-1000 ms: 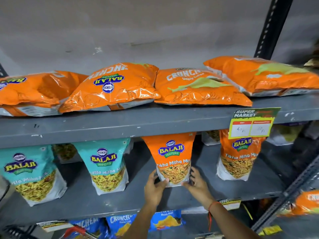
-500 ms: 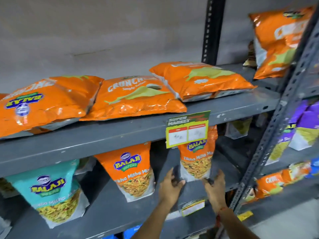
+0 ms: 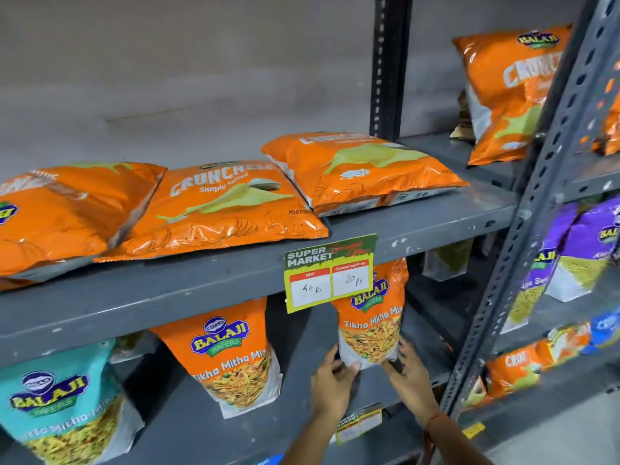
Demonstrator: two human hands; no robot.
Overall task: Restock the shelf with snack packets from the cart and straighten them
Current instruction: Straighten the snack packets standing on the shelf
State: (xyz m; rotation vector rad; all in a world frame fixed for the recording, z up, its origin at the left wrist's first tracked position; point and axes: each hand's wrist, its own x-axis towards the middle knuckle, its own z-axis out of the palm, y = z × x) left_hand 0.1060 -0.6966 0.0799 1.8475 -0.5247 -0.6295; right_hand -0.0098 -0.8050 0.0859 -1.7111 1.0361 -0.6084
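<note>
An orange Tikha Mitha Mix packet (image 3: pixel 370 327) stands upright on the grey middle shelf (image 3: pixel 432 333), partly behind a price tag. My left hand (image 3: pixel 332 380) grips its lower left corner and my right hand (image 3: pixel 411 377) presses its lower right corner. A second orange Tikha Mitha Mix packet (image 3: pixel 235 354) stands to the left, and a teal Balaji packet (image 3: pixel 63 404) stands further left. Three orange Crunchem packets (image 3: pixel 221 206) lie flat on the upper shelf (image 3: pixel 201 283).
A green and yellow price tag (image 3: pixel 330 273) hangs from the upper shelf edge. A slotted steel upright (image 3: pixel 523 236) rises at the right. Beyond it stand purple packets (image 3: pixel 580 250) and an orange Crunchem packet (image 3: pixel 510 92). A second label (image 3: pixel 359 424) sits on the lower edge.
My view has swung right along the shelf. Both hands left the middle orange packet, moved right, and now close on the base of the orange packet under the price tag.
</note>
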